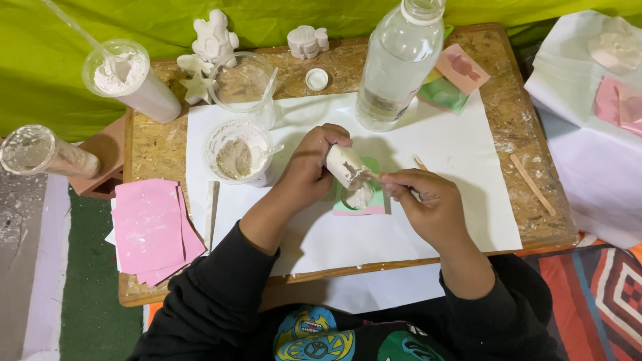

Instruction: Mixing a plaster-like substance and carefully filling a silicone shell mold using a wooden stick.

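My left hand (307,167) grips a small paper cup (346,165), tilted on its side with its mouth toward the right. My right hand (431,204) holds a thin wooden stick (374,176) whose tip reaches into the cup's mouth, scraping out pale paste. Below the cup lies a green mould on a pink sheet (361,200), with pale paste in its hollow. Both hands work over a white paper sheet (468,174) on a low chipboard table (521,134).
A clear plastic bottle (394,67) stands behind the hands. A plastic cup of grey-white paste (237,157), an empty clear cup (244,83), two powder cups (127,77), white plaster figures (214,37), pink sheets (150,227) and a spare wooden stick (533,185) lie around.
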